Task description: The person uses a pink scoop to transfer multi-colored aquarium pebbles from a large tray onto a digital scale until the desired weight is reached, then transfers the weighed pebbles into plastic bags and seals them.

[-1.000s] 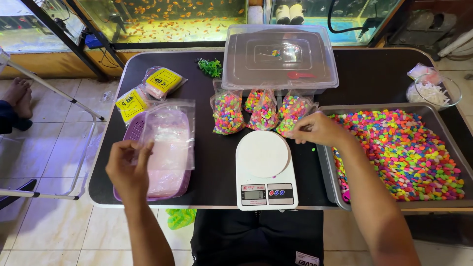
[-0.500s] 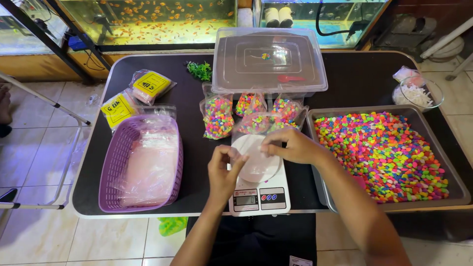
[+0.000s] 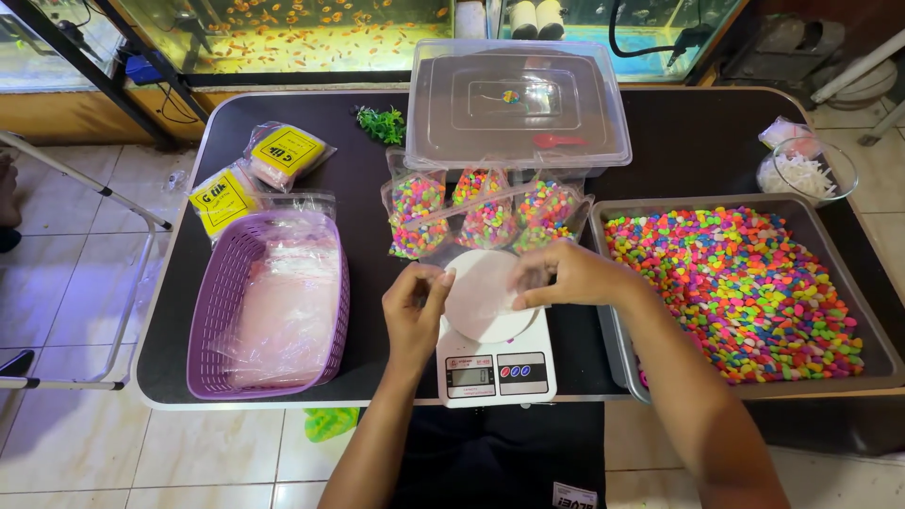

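Head view is looking down on a dark worktop standing on pale floor tiles, with fish tanks glowing along its far edge. Both hands are pinching a clear plastic bag over the white scale, left hand and right hand fingers clamped on its edges. Yellow-labelled packets are lying far left behind the purple basket, filled pebble bags are leaning before a clear lidded box, and a grey tray of coloured pebbles is sitting right.

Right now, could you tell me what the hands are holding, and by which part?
Both hands, left and right, hold one clear plastic bag over the white scale, each pinching a side of its opening.
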